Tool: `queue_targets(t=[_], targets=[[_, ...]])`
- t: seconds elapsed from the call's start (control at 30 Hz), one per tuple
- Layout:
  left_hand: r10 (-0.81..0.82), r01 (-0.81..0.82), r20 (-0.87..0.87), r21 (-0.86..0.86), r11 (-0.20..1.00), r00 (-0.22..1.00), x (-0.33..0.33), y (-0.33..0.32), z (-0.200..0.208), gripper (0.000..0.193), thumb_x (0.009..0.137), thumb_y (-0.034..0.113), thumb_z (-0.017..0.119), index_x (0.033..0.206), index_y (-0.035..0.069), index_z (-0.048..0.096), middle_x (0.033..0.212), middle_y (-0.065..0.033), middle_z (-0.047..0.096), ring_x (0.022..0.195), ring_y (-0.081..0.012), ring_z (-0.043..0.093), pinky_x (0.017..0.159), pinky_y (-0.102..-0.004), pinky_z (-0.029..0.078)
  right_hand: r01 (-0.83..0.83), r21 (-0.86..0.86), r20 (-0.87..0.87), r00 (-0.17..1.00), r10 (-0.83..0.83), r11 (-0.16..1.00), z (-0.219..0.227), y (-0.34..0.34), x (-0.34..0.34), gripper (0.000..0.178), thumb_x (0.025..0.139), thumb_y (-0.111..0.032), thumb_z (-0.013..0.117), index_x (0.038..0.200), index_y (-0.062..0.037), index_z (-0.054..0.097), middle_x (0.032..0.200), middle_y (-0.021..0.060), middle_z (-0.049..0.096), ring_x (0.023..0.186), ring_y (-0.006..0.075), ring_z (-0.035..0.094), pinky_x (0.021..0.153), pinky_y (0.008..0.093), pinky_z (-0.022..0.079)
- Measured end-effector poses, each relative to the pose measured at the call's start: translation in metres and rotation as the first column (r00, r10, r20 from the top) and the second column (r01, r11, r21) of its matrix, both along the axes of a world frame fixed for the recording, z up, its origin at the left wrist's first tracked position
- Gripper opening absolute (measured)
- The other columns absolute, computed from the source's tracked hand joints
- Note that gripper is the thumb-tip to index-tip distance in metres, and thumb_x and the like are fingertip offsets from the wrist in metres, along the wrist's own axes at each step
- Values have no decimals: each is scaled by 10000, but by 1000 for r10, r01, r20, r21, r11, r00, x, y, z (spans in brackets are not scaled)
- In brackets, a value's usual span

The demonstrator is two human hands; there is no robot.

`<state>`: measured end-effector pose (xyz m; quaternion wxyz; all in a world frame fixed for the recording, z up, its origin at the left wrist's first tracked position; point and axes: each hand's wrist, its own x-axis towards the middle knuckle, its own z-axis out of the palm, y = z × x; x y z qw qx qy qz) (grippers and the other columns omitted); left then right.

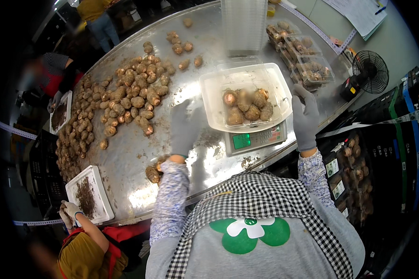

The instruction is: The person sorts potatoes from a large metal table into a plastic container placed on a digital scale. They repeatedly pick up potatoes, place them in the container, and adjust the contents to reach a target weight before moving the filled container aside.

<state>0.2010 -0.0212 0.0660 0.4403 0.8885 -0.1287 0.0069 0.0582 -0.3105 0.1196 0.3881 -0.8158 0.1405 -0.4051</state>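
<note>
My left hand (pixel 186 128), in a grey glove, is over the metal table between a heap of taro corms (pixel 135 88) and a white plastic tub (pixel 212 109). Motion smears its fingers, and I cannot make out anything in it. The tub stands on a digital scale (pixel 260 138) with a lit green display. Several brown corms (pixel 252 113) lie inside it. Beside the tub's right rim is my right hand (pixel 305 116), gloved in grey, its fingers extended and apart. Whether it touches the rim is unclear. A few corms (pixel 152 174) lie near my left wrist.
Stacked clear containers (pixel 242 28) stand behind the tub. Packed boxes of corms (pixel 307 60) sit at the far right, near a black fan (pixel 370 72). Co-workers' gloved hands (pixel 70 211) are by white trays (pixel 104 204) on the left. Crates (pixel 381 162) stand on my right.
</note>
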Motion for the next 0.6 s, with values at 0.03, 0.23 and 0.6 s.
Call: queue_targets(t=[0.03, 0.23, 0.6], targets=[[69, -67, -20, 80, 995, 997, 4, 22, -6, 522, 923, 342, 645, 1345, 46, 566, 1290, -190, 577, 1237, -341, 531, 1046, -434, 436, -33, -2, 27, 999, 33, 999, -4, 1, 0, 297, 942, -77, 624, 1223, 19, 633, 1172, 140, 661, 1068, 235, 646, 943, 343, 508], [342, -304, 59, 615, 727, 938, 47, 159, -22, 618, 888, 404, 654, 1370, 31, 553, 1288, -249, 634, 1165, -388, 622, 987, -441, 480, -135, 81, 74, 989, 129, 988, -2, 13, 13, 232, 964, -35, 593, 1176, 18, 671, 1128, 110, 681, 1035, 180, 642, 920, 295, 507], [455, -392, -332, 241, 888, 826, 64, 207, -80, 650, 866, 406, 680, 1341, -24, 573, 1209, -227, 686, 1118, -359, 655, 949, -421, 500, -59, 138, 77, 996, 49, 989, -5, -5, 20, 220, 967, -42, 587, 1159, 18, 677, 1117, 109, 693, 1030, 177, 647, 909, 290, 504]])
